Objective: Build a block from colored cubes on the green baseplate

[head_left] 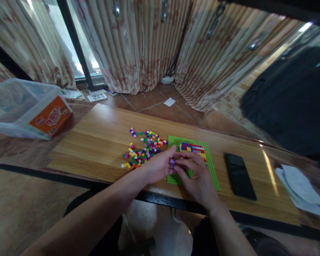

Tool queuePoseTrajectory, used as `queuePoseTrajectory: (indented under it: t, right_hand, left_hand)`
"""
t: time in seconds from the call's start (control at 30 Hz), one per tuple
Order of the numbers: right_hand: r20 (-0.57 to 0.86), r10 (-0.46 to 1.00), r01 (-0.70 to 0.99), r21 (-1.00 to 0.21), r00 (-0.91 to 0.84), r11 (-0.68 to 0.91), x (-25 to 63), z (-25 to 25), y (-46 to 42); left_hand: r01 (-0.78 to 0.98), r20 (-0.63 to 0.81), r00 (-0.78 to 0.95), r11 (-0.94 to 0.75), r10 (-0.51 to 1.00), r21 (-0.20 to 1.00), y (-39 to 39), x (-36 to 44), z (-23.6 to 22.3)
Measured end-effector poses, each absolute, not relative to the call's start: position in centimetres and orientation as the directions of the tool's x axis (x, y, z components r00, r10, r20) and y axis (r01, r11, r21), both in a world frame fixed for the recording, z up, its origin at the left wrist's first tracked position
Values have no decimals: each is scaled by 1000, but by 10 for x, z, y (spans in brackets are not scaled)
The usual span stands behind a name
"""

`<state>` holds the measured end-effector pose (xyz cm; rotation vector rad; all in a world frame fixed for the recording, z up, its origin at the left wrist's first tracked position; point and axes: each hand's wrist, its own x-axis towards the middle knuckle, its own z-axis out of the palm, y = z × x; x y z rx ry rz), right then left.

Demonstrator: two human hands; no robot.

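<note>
Small purple toy bricks (172,162) sit between my two hands, above the left part of a green studded baseplate (212,170). My left hand (158,165) is turned palm up, with its fingers curled around the purple bricks. From the right, the fingertips of my right hand (198,174) pinch at the same bricks. How many bricks there are is hard to make out. Behind my right hand, a block of red, blue, yellow and white bricks (193,147) stands on the baseplate, partly hidden by the fingers. A loose pile of multicoloured bricks (149,147) lies left of the baseplate.
A black phone (240,176) lies right of the baseplate on the wooden board (96,138). White papers (302,188) rest at the far right. A clear plastic bin (24,110) with an orange label stands at the left. Patterned curtains (138,46) hang beyond the table.
</note>
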<state>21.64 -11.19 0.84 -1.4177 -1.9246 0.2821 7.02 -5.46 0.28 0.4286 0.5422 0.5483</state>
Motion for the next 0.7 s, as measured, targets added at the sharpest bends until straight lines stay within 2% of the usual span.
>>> queuePoseTrajectory:
  t: [0.27, 0.5, 0.7]
  right_hand:
    - [437, 880, 780, -479, -186, 403, 216, 2, -110]
    - [449, 875, 772, -488, -179, 408, 213, 1, -110]
    - [460, 874, 770, -499, -155, 399, 214, 5, -109]
  left_hand:
    - [-394, -316, 740, 763, 594, 512, -53, 67, 1]
    - [-405, -276, 755, 754, 595, 518, -52, 67, 5]
    - [-367, -373, 666, 719, 646, 590, -54, 67, 2]
